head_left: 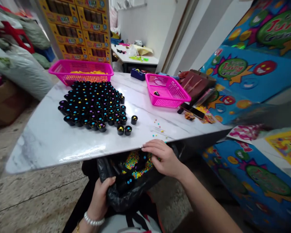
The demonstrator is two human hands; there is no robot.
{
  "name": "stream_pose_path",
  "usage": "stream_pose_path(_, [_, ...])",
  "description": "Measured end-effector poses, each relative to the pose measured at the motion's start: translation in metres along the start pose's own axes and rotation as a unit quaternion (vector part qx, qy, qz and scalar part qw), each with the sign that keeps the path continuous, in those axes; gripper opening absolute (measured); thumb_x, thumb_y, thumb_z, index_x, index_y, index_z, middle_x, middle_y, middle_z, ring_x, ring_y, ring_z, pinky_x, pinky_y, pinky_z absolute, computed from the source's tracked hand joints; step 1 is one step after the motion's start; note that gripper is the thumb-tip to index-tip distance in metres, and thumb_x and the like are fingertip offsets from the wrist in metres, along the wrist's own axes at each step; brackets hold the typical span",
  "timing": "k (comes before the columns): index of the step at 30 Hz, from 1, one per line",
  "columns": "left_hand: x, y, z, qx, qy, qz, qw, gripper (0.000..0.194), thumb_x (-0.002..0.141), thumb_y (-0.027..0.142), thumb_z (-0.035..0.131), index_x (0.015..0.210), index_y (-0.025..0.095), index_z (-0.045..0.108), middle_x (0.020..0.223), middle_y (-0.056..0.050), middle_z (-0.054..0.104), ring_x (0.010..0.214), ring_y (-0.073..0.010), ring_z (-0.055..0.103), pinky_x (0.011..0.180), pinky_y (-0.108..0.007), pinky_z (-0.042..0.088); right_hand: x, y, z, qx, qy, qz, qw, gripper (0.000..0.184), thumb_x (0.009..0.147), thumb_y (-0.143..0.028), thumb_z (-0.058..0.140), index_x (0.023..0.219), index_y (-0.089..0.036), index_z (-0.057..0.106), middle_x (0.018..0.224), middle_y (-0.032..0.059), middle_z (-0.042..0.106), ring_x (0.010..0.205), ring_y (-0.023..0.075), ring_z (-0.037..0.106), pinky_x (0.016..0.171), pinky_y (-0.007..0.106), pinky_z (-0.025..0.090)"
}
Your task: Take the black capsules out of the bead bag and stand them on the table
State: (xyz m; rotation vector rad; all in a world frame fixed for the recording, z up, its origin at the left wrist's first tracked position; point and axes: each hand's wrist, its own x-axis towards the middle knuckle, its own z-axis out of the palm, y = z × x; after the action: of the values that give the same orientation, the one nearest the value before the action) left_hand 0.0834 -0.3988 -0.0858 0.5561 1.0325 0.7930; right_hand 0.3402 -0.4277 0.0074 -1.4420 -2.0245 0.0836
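Note:
A black plastic bag (121,202) sits in my lap below the table edge. Inside it lie many small coloured candy beads (142,173) and several black cups with blue dots (129,182). My left hand (102,194) grips the bag's left rim, thumb on top and its other fingers hidden. Over the bag's right side is my right hand (163,158), fingers half bent and apart from the thumb, fingertips by the table edge; nothing shows in it. Three black cups (128,130) filled with beads stand near the front of the table, apart from a large cluster of black cups (94,103).
A pink basket (57,72) with yellow pieces stands behind the cluster. Another pink basket (168,103) holds one small black item. Loose beads (157,124) are scattered on the white marbled table (50,142). Blue printed boxes (244,71) are stacked at the right.

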Motion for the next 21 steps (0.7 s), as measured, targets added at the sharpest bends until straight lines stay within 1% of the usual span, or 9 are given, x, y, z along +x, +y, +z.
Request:
stream_pose_path(2, [-0.003,0.003,-0.008,0.01,-0.001,0.004,1.0,0.015,0.067,0.025,0.075,0.076,0.014,0.069,0.069,0.0,0.066,0.064,-0.0156,0.057,0.061,-0.026,0.048,0.006,0.009,-0.008,-0.004,0.047,0.011,0.999,0.039,0.078,-0.006,0.05,0.108,-0.024,0.067,0.111,0.0051,0.068,0.109,0.0198,0.06,0.1,0.042,0.046])
stream_pose_path(4, [-0.004,0.004,-0.013,0.02,-0.014,0.011,1.0,0.016,0.068,0.024,0.073,0.08,0.014,0.07,0.072,-0.001,0.067,0.067,-0.0169,0.058,0.063,-0.027,0.049,0.018,0.035,-0.019,-0.031,0.095,0.055,0.993,0.03,0.082,-0.016,0.056,0.109,-0.021,0.067,0.117,0.0078,0.066,0.115,0.0214,0.058,0.103,0.043,0.044])
stream_pose_path(5, [-0.004,0.004,-0.015,0.023,-0.023,0.015,0.999,0.016,0.069,0.024,0.072,0.081,0.014,0.07,0.074,-0.001,0.068,0.069,-0.0175,0.058,0.064,-0.027,0.049,0.025,0.052,-0.024,-0.045,0.096,0.08,0.991,0.03,0.084,-0.023,0.058,0.113,-0.02,0.066,0.123,0.0094,0.063,0.12,0.0225,0.055,0.106,0.043,0.042])
stream_pose_path(8, [-0.005,0.002,-0.021,0.026,-0.044,0.02,0.998,0.015,0.07,0.022,0.07,0.082,0.014,0.069,0.076,-0.002,0.068,0.07,-0.0178,0.058,0.065,-0.028,0.048,0.04,0.1,-0.031,-0.063,0.023,0.146,0.987,0.043,0.089,-0.038,0.051,0.125,-0.016,0.059,0.136,0.0137,0.054,0.128,0.0255,0.049,0.11,0.046,0.036])
stream_pose_path(10, [-0.004,0.001,-0.023,0.021,-0.049,0.019,0.998,0.013,0.07,0.021,0.069,0.08,0.013,0.069,0.073,-0.002,0.066,0.068,-0.0177,0.057,0.062,-0.028,0.047,0.04,0.114,-0.028,-0.068,-0.002,0.152,0.986,0.045,0.089,-0.041,0.052,0.125,-0.016,0.059,0.134,0.0148,0.055,0.129,0.0279,0.048,0.11,0.051,0.035])
stream_pose_path(13, [-0.004,0.0,-0.025,0.007,-0.058,0.02,0.998,0.013,0.069,0.021,0.069,0.079,0.013,0.068,0.071,-0.003,0.065,0.066,-0.0186,0.057,0.061,-0.029,0.047,0.025,0.097,-0.015,-0.054,-0.026,0.116,0.991,0.047,0.087,-0.04,0.057,0.128,-0.019,0.056,0.136,0.0128,0.054,0.131,0.0271,0.045,0.113,0.052,0.031])
stream_pose_path(17, [-0.002,-0.001,-0.024,0.003,-0.076,0.029,0.997,0.014,0.07,0.02,0.068,0.083,0.014,0.068,0.075,-0.003,0.066,0.07,-0.0194,0.058,0.064,-0.03,0.047,-0.003,0.039,-0.008,-0.021,-0.042,0.065,0.997,0.045,0.084,-0.035,0.062,0.127,-0.021,0.056,0.137,0.0113,0.053,0.129,0.0265,0.047,0.109,0.049,0.039])
stream_pose_path(19, [-0.001,-0.002,-0.023,0.008,-0.082,0.035,0.996,0.014,0.071,0.02,0.067,0.084,0.014,0.068,0.076,-0.003,0.066,0.072,-0.0192,0.058,0.065,-0.029,0.046,-0.011,0.02,-0.008,-0.012,-0.028,0.061,0.998,0.043,0.084,-0.033,0.063,0.125,-0.022,0.059,0.137,0.0109,0.054,0.126,0.0266,0.05,0.106,0.046,0.042])
stream_pose_path(21, [0.0,-0.002,-0.023,0.014,-0.085,0.041,0.995,0.015,0.07,0.019,0.066,0.085,0.015,0.067,0.076,-0.002,0.066,0.073,-0.0192,0.058,0.066,-0.029,0.046,-0.011,0.012,-0.008,-0.013,0.008,0.072,0.997,0.041,0.085,-0.033,0.061,0.124,-0.023,0.059,0.138,0.0108,0.053,0.126,0.0267,0.051,0.106,0.046,0.042])
